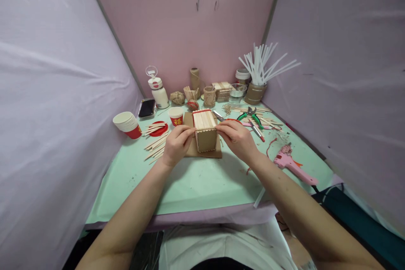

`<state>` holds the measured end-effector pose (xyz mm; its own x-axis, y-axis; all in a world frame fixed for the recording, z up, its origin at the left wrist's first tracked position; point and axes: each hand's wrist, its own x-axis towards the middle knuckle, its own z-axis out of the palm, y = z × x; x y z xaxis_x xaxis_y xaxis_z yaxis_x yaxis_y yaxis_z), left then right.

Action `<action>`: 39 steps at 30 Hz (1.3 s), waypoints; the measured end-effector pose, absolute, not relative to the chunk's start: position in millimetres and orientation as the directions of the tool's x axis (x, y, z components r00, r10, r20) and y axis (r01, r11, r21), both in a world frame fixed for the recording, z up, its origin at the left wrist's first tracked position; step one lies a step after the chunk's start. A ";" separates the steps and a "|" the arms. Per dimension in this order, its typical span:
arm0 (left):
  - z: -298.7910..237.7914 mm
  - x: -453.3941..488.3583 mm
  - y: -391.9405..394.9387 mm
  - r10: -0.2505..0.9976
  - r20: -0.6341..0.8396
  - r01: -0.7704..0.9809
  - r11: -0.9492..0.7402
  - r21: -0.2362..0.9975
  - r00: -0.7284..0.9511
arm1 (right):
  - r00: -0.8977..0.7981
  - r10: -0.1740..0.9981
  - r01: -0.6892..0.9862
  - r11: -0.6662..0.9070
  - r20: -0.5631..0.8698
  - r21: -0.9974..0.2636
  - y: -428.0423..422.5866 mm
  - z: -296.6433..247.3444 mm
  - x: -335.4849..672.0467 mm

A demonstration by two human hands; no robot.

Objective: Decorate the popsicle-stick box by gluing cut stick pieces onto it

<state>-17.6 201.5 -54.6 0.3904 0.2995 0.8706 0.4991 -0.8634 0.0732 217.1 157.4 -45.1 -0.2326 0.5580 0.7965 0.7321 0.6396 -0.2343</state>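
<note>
So on the mint-green tabletop [202, 190], roughly midway between its left and right edges, there's a flat brown cardboard sheet [191, 151] with a pale-stick-and-brown-cardboard box [207, 138] standing on it. The left hand [177, 143] and right hand [238, 138] both pinch, thumb to finger, at its near top corners; can't tell if they've got just the pale scalloped edging [205, 130] or the wall too. I'd press both ends evenly and gently, edging level.
</note>
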 end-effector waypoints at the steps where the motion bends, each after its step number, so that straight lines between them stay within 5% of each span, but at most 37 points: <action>1: -54.6 -17.5 201.1 0.300 0.872 0.498 -0.864 0.075 0.388 | -0.235 0.559 0.732 0.640 0.795 -0.233 157.5 -44.8 217.0; 22: -52.1 -14.9 195.3 0.365 0.850 0.480 -0.863 0.156 0.379 | -0.174 0.673 0.572 0.664 0.719 -0.482 169.8 -30.4 226.4; 39: -49.8 -9.8 196.4 0.423 0.831 0.473 -0.851 0.227 0.363 | -0.408 0.673 0.638 0.694 0.617 -0.334 187.8 -8.5 229.0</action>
<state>-9.8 196.4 -49.8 0.3627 0.4228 0.8305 0.4729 -0.8514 0.2269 229.0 187.8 -8.5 -0.4084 0.6727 0.6170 0.6379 0.6938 -0.3342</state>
